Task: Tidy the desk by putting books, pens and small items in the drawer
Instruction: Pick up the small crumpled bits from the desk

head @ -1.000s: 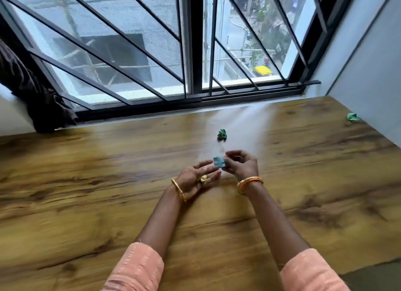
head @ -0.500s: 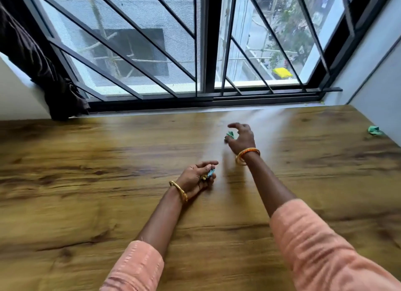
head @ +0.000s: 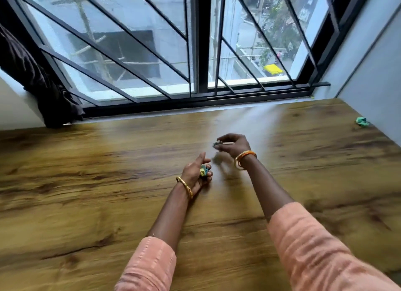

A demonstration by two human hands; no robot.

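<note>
Right hand [head: 233, 145] is up off the desk [head: 86, 193], fingers [head: 219, 147] pinched on a small green scrap [head: 216, 144], blurred, can't tell exactly what it is, looks like crumpled paper or a wrapper. Left hand [head: 196, 174] rests palm-up on the desk just beside, fingers loosely curled round a small blue-yellow piece [head: 204, 171], thumb sticking up and not pressing on it. A third green scrap [head: 362, 121] lies well apart at the far right edge of the desk, near the wall [head: 373, 73]. No drawer in view, no books or pens in view either. Risks: the right pinch is light and only at the fingertips, and the hand looks mid-motion, so the scrap could slip out and drop back on the desk or bounce off toward the window [head: 195, 51]. The left hand's cupping is loose, so if the right hand drops its scrap into that palm the piece already there could roll out over the fingertips, or both could spill when the hand turns or lifts. Carrying two or three light bits in one cupped hand to a drawer that is out of sight likely means losing one on the way. The far right scrap is easy to miss, tucked by the wall, and reaching for it with a full hand could scatter the rest
</note>
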